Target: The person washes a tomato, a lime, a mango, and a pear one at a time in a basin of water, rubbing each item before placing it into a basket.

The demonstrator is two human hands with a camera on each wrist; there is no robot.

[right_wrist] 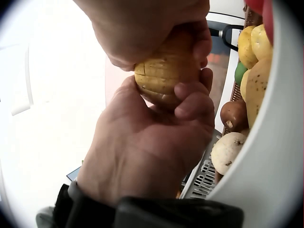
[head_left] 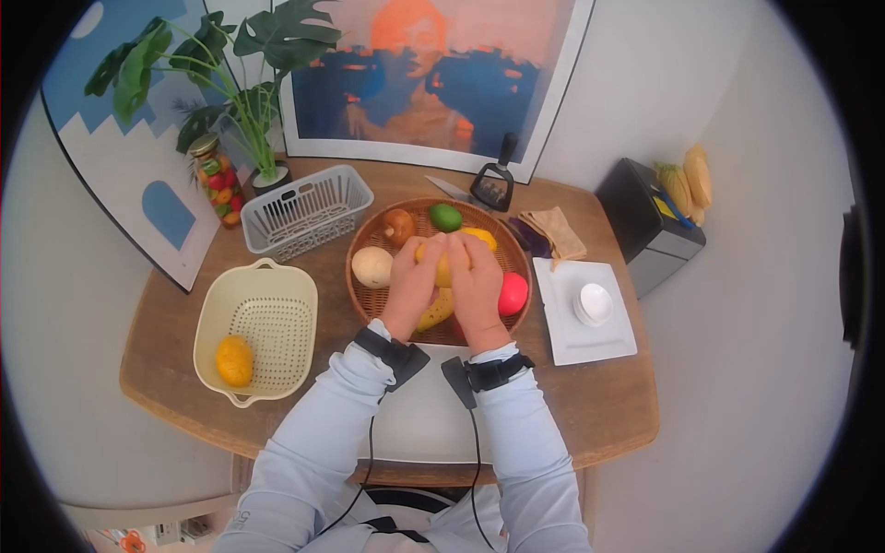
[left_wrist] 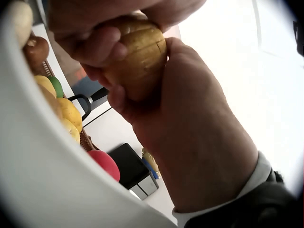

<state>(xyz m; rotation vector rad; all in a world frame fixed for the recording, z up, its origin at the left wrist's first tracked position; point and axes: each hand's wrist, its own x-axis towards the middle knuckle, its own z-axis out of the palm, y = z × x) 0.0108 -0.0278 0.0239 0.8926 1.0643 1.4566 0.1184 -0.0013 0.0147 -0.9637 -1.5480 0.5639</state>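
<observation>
My left hand [head_left: 411,288] and right hand [head_left: 477,288] come together over the round wicker basket [head_left: 355,249]. Between them they grip a rounded yellow fruit [right_wrist: 159,78] with lines scored across its surface. Fingers and thumbs of both hands wrap its sides and hide much of it. The right wrist view has the left hand [right_wrist: 147,142] below the fruit and the right hand [right_wrist: 147,28] above. Around them in the basket lie a brown onion [head_left: 398,226], a white round vegetable [head_left: 372,267], a green fruit [head_left: 445,217], a speckled yellow fruit [head_left: 435,311] and a red one [head_left: 513,294].
At the left, a cream colander [head_left: 277,318] contains a yellow fruit [head_left: 234,360]. Behind it are a grey plastic basket [head_left: 309,217], a jar [head_left: 218,180] and a plant. To the right stand a white tray [head_left: 595,346] with small white bowls [head_left: 593,304], a cloth [head_left: 553,232] and a knife [head_left: 446,187].
</observation>
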